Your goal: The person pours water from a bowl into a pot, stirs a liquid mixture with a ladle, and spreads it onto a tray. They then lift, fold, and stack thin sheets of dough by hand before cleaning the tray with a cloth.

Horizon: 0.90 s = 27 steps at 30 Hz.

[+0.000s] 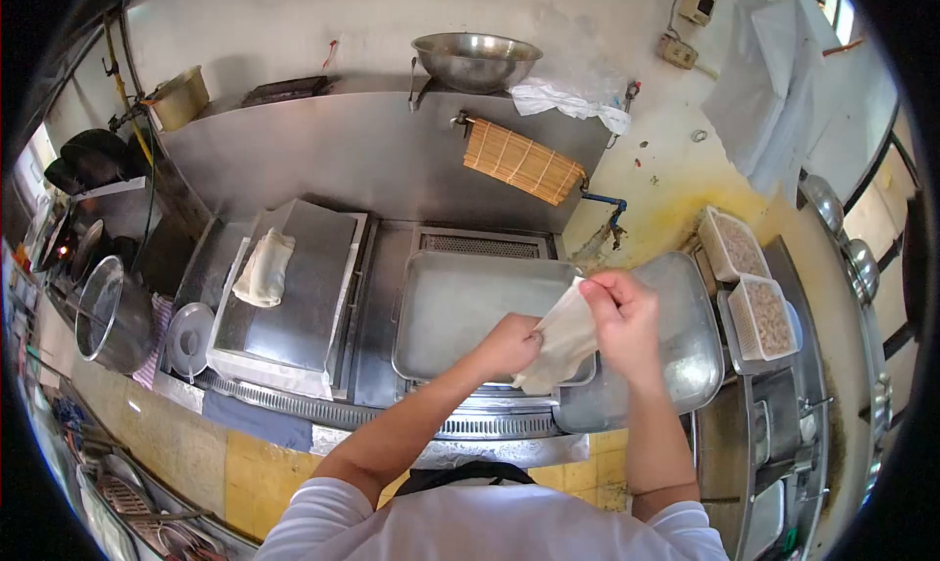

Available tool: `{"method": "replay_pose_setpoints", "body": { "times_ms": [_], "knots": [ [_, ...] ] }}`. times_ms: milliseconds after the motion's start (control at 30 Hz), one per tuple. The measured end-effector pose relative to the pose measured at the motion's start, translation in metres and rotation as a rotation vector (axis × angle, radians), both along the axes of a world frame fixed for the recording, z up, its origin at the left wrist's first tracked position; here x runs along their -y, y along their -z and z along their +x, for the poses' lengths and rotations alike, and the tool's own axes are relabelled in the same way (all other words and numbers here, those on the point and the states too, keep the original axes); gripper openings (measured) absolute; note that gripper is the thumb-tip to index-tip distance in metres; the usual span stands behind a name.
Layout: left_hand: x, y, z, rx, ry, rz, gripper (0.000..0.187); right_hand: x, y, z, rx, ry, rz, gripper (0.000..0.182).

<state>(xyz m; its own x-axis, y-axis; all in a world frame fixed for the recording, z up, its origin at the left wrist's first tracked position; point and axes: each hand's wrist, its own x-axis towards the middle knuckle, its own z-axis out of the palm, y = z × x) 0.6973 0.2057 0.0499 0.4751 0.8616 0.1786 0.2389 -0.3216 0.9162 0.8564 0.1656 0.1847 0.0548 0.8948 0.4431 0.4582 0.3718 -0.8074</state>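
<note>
Left hand (511,346) and right hand (623,318) grip a pale cloth (560,341) between them, right of centre. Bamboo mat (524,163) hangs above, upper centre.

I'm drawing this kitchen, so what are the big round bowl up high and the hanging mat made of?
The bowl looks like smooth, shiny metal, perhaps steel: it's silvery with bright reflections. The mat seems to be bamboo or thin wood, matt and unpainted: it's tan, with narrow strips and pale stitching across.
</note>
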Motion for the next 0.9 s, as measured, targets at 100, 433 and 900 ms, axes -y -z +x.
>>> {"method": "replay_pose_setpoints", "body": {
  "times_ms": [100, 433, 900],
  "knots": [
    [0.011, 0.03, 0.002, 0.054, -0.003, 0.117, 0.014, 0.007, -0.007, 0.013, -0.116, 0.072, -0.021, 0.009],
    [0.003, 0.09, -0.027, 0.016, -0.153, 0.411, 0.001, 0.022, -0.035, 0.049, -0.185, 0.188, 0.169, 0.008],
    [-0.038, -0.032, -0.142, 0.585, -0.591, 0.112, 0.024, 0.004, -0.08, 0.1, -0.236, 0.239, 0.332, 0.018]
  ]
}}
